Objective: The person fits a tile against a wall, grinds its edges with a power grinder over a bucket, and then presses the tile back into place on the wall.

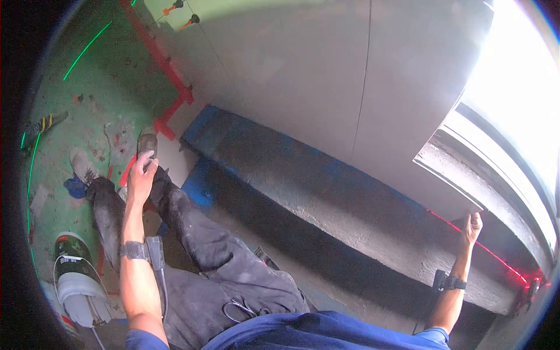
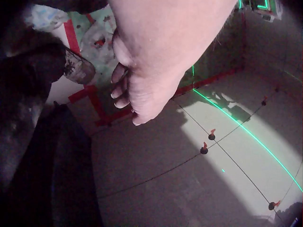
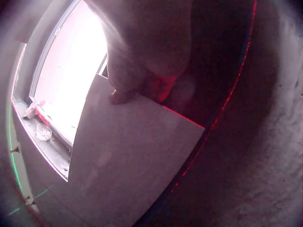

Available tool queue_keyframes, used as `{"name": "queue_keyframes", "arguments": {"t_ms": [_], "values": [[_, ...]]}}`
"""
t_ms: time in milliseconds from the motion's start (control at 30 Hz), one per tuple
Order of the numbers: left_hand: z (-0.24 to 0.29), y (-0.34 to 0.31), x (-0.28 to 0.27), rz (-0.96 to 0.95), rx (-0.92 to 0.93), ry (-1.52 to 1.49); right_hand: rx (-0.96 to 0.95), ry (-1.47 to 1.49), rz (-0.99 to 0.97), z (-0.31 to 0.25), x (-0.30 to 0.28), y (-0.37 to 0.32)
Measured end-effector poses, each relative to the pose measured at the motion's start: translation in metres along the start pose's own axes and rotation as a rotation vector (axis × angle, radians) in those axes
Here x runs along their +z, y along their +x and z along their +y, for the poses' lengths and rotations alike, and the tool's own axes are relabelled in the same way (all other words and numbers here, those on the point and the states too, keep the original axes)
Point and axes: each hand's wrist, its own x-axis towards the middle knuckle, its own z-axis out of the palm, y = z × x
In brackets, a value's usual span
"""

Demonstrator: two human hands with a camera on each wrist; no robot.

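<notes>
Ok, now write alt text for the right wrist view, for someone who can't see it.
A right hand grips the edge of a large pale panel. A red laser line runs past it over a dark surface; at left is a bright window with a ledge.

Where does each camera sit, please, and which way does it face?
Head: worn on the head, looking forward and down at both hands, the trousers and the blue shirt.
Left wrist: on that wrist, looking past the left hand towards red tape and small clips.
Right wrist: on that wrist, looking along the right hand at the grey panel whose edge it grips.
Head and right wrist views share that hand and panel.
</notes>
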Motion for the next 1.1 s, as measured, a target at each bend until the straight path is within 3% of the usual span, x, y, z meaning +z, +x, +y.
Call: {"name": "queue_keyframes", "arguments": {"t_ms": [33,67,100,133,200,267,600,800,1100], "values": [[-0.011,-0.004,0.003,0.027,0.06,0.053,0.055,-0.228,-0.02,0.015,-0.013,-0.003],[-0.016,0.001,0.005,0.074,0.138,0.096,0.102,-0.45,-0.013,-0.01,0.0,0.006],[-0.018,0.003,0.005,0.064,0.105,0.086,0.011,-0.409,0.006,-0.036,0.016,0.0],[-0.018,0.002,0.007,0.051,0.074,0.075,-0.301,-0.628,0.227,-0.009,0.024,-0.003],[0.009,-0.001,0.008,0.019,0.01,0.086,-0.087,-0.348,0.058,-0.052,0.037,-0.003],[0.002,0.0,0.01,0.021,-0.011,0.005,-0.009,-0.218,0.071,-0.069,0.047,-0.004],[0.021,-0.006,0.005,0.047,-0.002,0.057,-0.04,-0.27,0.073,-0.093,0.055,-0.003],[0.018,-0.006,0.007,0.069,0.058,0.044,-0.053,-0.276,0.067,-0.091,0.056,-0.003],[0.024,-0.006,0.005,0.031,0.004,0.031,-0.07,-0.266,0.061,-0.083,0.055,-0.004]]}}
